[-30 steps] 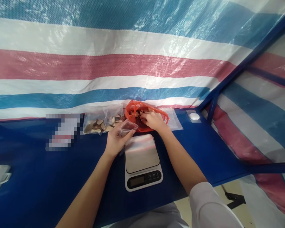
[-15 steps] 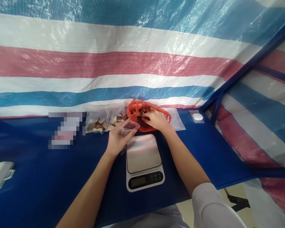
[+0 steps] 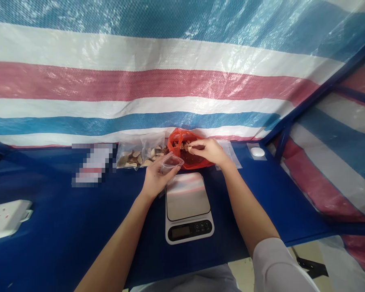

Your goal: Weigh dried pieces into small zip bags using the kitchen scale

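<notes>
The right hand (image 3: 209, 151) has drawn back rightward, pinching pale-tan dried pieces (image 3: 189, 149) above the open red plastic bag (image 3: 195, 166), beyond the white-and-silver flat scale (image 3: 188, 196); the left hand (image 3: 155, 175), apart, grips a gaping clear plastic pouch (image 3: 172, 159).

A loose, rounded, pale grey short sleeve (image 3: 269, 259) is worn on the right arm (image 3: 246, 198) between four and five o'clock, wrinkled grey cloth (image 3: 194, 282) is seen at six o'clock, and the left hand (image 3: 155, 174) and right hand (image 3: 210, 151) are left bare.
</notes>
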Tool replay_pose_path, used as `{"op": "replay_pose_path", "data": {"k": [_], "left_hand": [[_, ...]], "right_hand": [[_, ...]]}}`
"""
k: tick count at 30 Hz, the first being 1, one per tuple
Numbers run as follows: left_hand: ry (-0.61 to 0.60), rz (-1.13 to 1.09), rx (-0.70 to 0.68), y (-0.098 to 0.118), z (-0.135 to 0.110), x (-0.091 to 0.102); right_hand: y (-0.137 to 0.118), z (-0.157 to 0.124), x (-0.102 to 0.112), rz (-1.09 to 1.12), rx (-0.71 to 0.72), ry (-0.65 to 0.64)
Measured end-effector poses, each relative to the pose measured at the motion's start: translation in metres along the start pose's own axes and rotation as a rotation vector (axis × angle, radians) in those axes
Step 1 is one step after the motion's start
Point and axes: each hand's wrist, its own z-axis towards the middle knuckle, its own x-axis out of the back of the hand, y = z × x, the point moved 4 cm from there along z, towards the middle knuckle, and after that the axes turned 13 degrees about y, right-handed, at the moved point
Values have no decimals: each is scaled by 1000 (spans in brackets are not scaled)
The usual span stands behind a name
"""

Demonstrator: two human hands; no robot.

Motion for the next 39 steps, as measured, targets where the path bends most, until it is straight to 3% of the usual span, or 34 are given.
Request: {"op": "replay_pose_path", "data": {"k": [7, 14, 18, 32, 39], "left_hand": [[-8, -17, 17, 0, -1, 0], [-51, -31, 122, -5, -3, -1], [-57, -30, 88, -6, -2, -1], [-166, -69, 114, -2, -2, 0], [-189, -84, 66, 3, -2, -3]], "right_hand": [[-34, -5, 11, 322, -5, -105], [-64, -12, 3, 288, 84, -215], [-74, -14, 7, 297, 105, -225], [-69, -17, 13, 254, 104, -370], [-66, -17, 1, 191, 116, -444]]}}
